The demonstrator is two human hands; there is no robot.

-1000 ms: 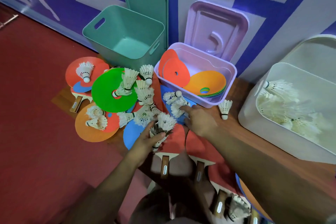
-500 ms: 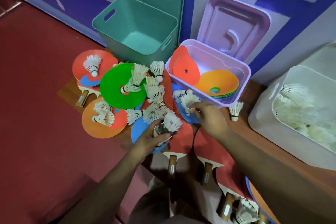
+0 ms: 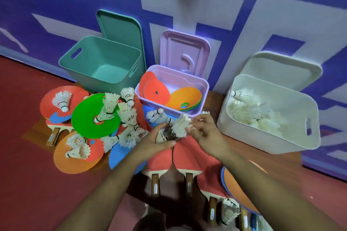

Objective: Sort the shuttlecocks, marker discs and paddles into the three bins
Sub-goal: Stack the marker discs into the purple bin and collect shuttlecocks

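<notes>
Blue wall [image 3: 56,5] with pale shapes filled the top of my head view, and red floor [image 3: 28,174] ran beneath it. Three bins stood along the wall, each with its lid leaning behind. The teal bin [image 3: 90,56] on the left held nothing that I could see. The lilac bin [image 3: 205,88] in the middle held red and orange marker discs [image 3: 155,90]. The white bin [image 3: 262,137] on the right held a heap of shuttlecocks [image 3: 249,110].

Before the bins lay the unsorted pile on a wooden surface [image 3: 216,99]. A green disc [image 3: 88,118] sat there with a shuttlecock [image 3: 107,110] lying across it. A red disc [image 3: 48,103] at the far left carried another one standing cork down. An orange disc [image 3: 75,161] nearer me bore a few more. Two red paddles [image 3: 161,159] lay side by side under my hands, handles pointing toward me.

My left hand [image 3: 155,142] was curled round the base of a bunch of shuttlecocks [image 3: 180,125], held just in front of the lilac bin. My right hand [image 3: 206,133] was at the bunch's right edge, fingertips bent onto the feathers and pinching them, though blur softened the detail.
</notes>
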